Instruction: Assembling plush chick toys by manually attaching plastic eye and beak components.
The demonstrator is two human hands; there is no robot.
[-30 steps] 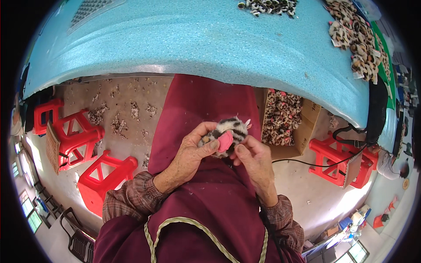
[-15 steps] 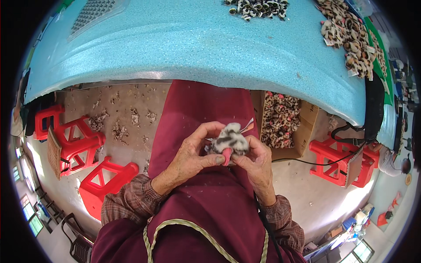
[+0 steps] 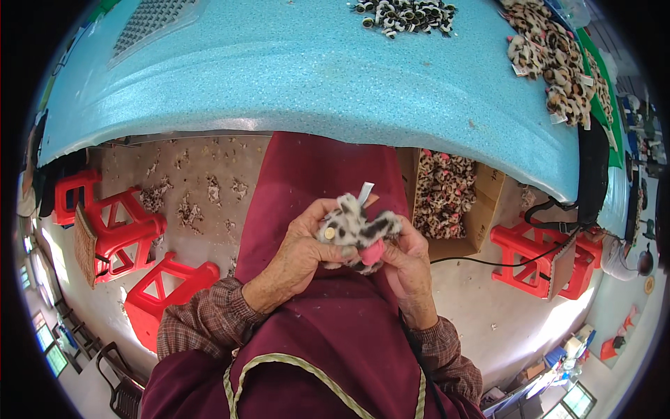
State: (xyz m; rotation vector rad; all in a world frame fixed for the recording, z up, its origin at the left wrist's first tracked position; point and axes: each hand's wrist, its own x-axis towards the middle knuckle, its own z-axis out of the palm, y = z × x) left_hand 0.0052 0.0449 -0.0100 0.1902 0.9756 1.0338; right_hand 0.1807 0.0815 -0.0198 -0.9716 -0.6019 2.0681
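Observation:
Over my lap, both hands hold a small black-and-white spotted plush piece (image 3: 363, 227) with a pink patch and a white tag sticking up from its far side. My left hand (image 3: 300, 248) grips its left part, thumb across the front beside a pale round disc on the fur. On the right side, my right hand (image 3: 410, 262) pinches the plush near the pink patch, with the fingers partly hidden behind it. A dark red apron (image 3: 314, 307) lies under the hands.
The blue table (image 3: 300, 91) spans the far side, bearing black-and-white round parts (image 3: 408, 15) and a heap of spotted plush pieces (image 3: 551, 63). A cardboard box (image 3: 492, 202) of plush pieces stands below. Red stools (image 3: 167, 293) stand left and right; scraps litter the floor.
The plush has been turned and opened out between my hands. A pale disc now shows on its left, and the pink patch has moved slightly right. The tag now points more upright.

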